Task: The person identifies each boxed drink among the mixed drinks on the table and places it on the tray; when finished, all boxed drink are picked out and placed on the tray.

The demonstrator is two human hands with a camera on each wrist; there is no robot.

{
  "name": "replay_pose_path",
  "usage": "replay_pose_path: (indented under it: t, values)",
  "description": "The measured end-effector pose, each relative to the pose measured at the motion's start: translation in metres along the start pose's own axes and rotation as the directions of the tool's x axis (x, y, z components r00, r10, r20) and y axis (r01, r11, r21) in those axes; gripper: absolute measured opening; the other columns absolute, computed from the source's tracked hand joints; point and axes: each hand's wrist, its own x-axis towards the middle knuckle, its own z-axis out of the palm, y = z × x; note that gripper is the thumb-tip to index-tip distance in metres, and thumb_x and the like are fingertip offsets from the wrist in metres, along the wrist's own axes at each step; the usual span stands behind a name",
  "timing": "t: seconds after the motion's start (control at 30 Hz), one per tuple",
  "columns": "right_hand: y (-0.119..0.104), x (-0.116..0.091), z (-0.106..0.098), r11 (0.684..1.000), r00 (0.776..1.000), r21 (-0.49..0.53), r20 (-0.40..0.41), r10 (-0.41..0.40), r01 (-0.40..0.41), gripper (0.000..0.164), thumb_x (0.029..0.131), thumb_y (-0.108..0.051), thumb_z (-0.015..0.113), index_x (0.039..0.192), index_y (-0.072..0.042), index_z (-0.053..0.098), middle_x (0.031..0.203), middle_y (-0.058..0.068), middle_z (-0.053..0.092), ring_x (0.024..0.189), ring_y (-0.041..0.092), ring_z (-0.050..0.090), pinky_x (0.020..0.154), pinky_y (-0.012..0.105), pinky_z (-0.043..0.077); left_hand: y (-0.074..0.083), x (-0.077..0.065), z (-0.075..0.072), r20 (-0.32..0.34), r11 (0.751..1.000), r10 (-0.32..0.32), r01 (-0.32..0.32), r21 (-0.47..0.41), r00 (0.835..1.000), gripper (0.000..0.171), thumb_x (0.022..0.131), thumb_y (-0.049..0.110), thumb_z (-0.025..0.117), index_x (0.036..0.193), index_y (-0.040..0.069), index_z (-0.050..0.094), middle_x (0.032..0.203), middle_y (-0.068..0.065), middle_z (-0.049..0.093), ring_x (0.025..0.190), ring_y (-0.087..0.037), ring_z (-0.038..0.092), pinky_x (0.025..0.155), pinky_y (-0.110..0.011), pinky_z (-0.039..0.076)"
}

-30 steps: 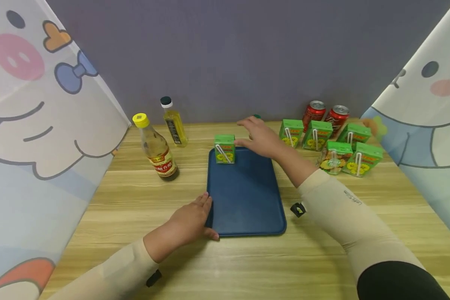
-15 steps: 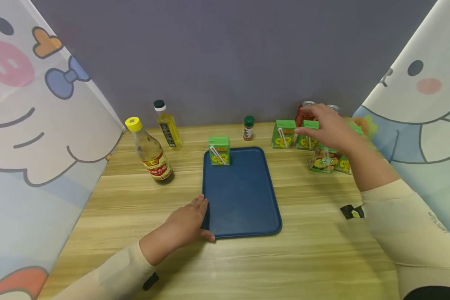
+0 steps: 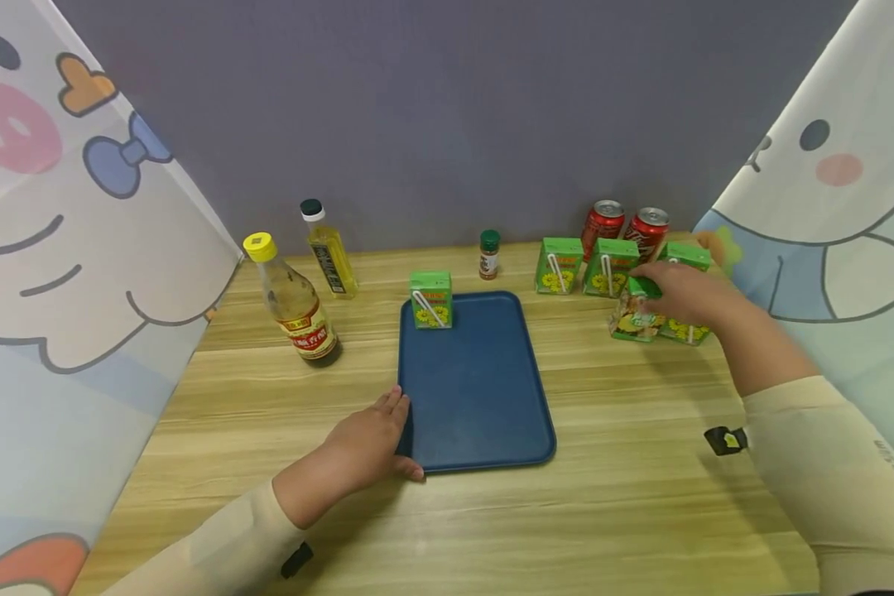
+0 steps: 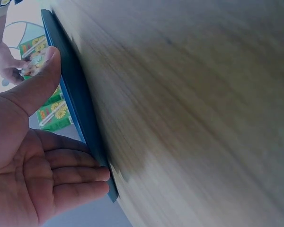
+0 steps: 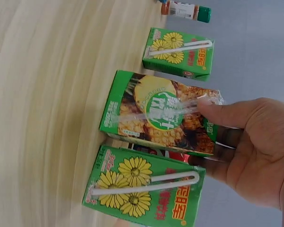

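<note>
My right hand (image 3: 691,291) grips the top of a pineapple juice box (image 5: 137,111), the thumb on its printed front and the fingers behind it. The box stands on the table, with a chrysanthemum drink box (image 5: 128,187) close beside it. At the left edge of a dark blue tray (image 3: 477,389), my left hand (image 3: 361,443) rests with straight fingers against the rim and thumb near the front corner. One chrysanthemum drink box (image 3: 431,305) stands at the tray's back left corner, its white straw facing me.
Behind the right hand stand more green drink boxes (image 3: 559,266) and two red cans (image 3: 603,222). A green-capped spice jar (image 3: 488,257) sits behind the tray. To the left are a yellow-capped sauce bottle (image 3: 298,310) and an oil bottle (image 3: 329,257). A grey wall (image 3: 432,124) closes the back.
My right hand has moved right from near the box on the tray to the group of drink boxes, and now holds the pineapple juice box. The left hand has stayed at the tray.
</note>
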Motion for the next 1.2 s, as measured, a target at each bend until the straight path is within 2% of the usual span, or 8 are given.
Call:
replay_pose_path:
  t: [0.23, 0.4, 0.6, 0.8, 1.0, 1.2]
  values:
    - [-0.011, 0.005, 0.003, 1.0, 0.999, 0.007, -0.029, -0.012, 0.013, 0.058, 0.094, -0.024, 0.066, 0.143, 0.001, 0.045, 0.145, 0.034, 0.039, 0.13, 0.056, 0.035, 0.104, 0.071, 0.029, -0.001, 0.0, -0.001, -0.008, 1.0, 0.01, -0.01, -0.004, 1.0, 0.108, 0.074, 0.058, 0.076, 0.147, -0.01, 0.035, 0.156, -0.027, 0.028, 0.146, -0.035, 0.029, 0.113, -0.047, 0.036]
    - [-0.025, 0.013, 0.003, 0.998, 0.997, 0.042, -0.056, -0.052, 0.054, 0.06, 0.094, -0.028, 0.067, 0.143, -0.001, 0.046, 0.147, 0.029, 0.041, 0.133, 0.052, 0.037, 0.104, 0.068, 0.033, -0.001, 0.001, 0.0, -0.01, 1.0, 0.015, -0.015, -0.001, 1.0, 0.109, 0.074, 0.06, 0.076, 0.147, -0.009, 0.035, 0.156, -0.027, 0.028, 0.146, -0.035, 0.029, 0.113, -0.047, 0.036]
    - [-0.059, 0.026, -0.008, 0.992, 0.991, 0.074, -0.095, -0.091, 0.098, 0.061, 0.095, -0.029, 0.065, 0.147, -0.006, 0.043, 0.15, 0.025, 0.04, 0.135, 0.047, 0.038, 0.104, 0.063, 0.035, -0.001, 0.0, -0.001, -0.01, 1.0, 0.007, -0.007, -0.002, 1.0, 0.108, 0.073, 0.059, 0.077, 0.147, -0.01, 0.035, 0.156, -0.028, 0.029, 0.145, -0.035, 0.03, 0.113, -0.047, 0.036]
    - [-0.094, 0.05, -0.014, 0.986, 0.982, 0.033, -0.109, -0.157, 0.162, 0.061, 0.096, -0.03, 0.064, 0.148, -0.008, 0.043, 0.152, 0.023, 0.038, 0.14, 0.044, 0.033, 0.109, 0.061, 0.032, 0.0, -0.002, -0.002, -0.012, 1.0, 0.016, -0.016, 0.004, 1.0, 0.107, 0.073, 0.058, 0.077, 0.145, -0.011, 0.037, 0.155, -0.028, 0.03, 0.145, -0.036, 0.032, 0.113, -0.047, 0.036]
    - [-0.122, 0.078, -0.003, 0.971, 0.969, 0.057, -0.109, -0.223, 0.23, 0.059, 0.095, -0.029, 0.066, 0.147, -0.01, 0.046, 0.148, 0.017, 0.045, 0.137, 0.038, 0.041, 0.107, 0.055, 0.039, -0.002, 0.0, 0.001, -0.014, 1.0, 0.017, -0.017, 0.009, 1.0, 0.108, 0.073, 0.06, 0.076, 0.146, -0.01, 0.037, 0.155, -0.028, 0.03, 0.145, -0.035, 0.032, 0.113, -0.047, 0.036]
    - [-0.147, 0.099, 0.016, 0.958, 0.956, 0.046, -0.097, -0.278, 0.283, 0.057, 0.094, -0.028, 0.067, 0.145, -0.011, 0.048, 0.149, 0.014, 0.046, 0.137, 0.035, 0.042, 0.106, 0.052, 0.041, -0.002, 0.001, 0.001, -0.011, 1.0, 0.011, -0.011, 0.019, 1.0, 0.109, 0.072, 0.061, 0.075, 0.146, -0.01, 0.037, 0.155, -0.028, 0.03, 0.144, -0.035, 0.032, 0.112, -0.047, 0.038]
